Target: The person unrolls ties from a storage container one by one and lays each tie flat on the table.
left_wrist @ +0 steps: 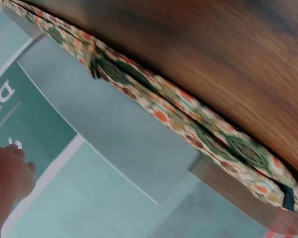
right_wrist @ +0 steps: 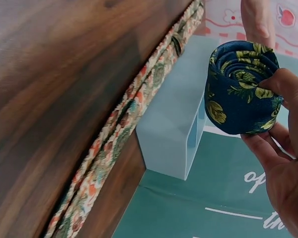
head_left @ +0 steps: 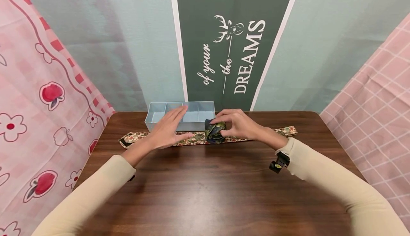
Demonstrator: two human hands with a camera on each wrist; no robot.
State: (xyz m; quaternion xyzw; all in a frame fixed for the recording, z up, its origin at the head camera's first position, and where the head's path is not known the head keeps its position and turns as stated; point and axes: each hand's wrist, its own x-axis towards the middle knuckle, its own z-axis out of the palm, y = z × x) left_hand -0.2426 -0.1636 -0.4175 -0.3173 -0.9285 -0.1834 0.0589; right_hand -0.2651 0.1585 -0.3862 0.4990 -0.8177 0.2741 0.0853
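Observation:
My right hand (head_left: 238,125) pinches a rolled-up necktie (right_wrist: 241,91), dark blue with yellow-green flowers, between thumb and fingers. In the right wrist view its coiled layers show at one end. From the head view, the roll overlaps the near right corner of a light blue box (head_left: 192,126) with several compartments. My left hand (head_left: 167,129) is held over the left part of that box, fingers extended and thumb apart, with nothing in it. A second necktie (left_wrist: 161,111), cream with orange and green patterning, lies folded lengthwise along the box's near side, partly hidden by both hands.
The dark brown wooden table (head_left: 205,186) extends toward me from the box. Behind it hangs a green and pale blue cloth (head_left: 237,1) with white lettering. Pink patterned cloths close off the left side (head_left: 41,86) and the right side (head_left: 378,104).

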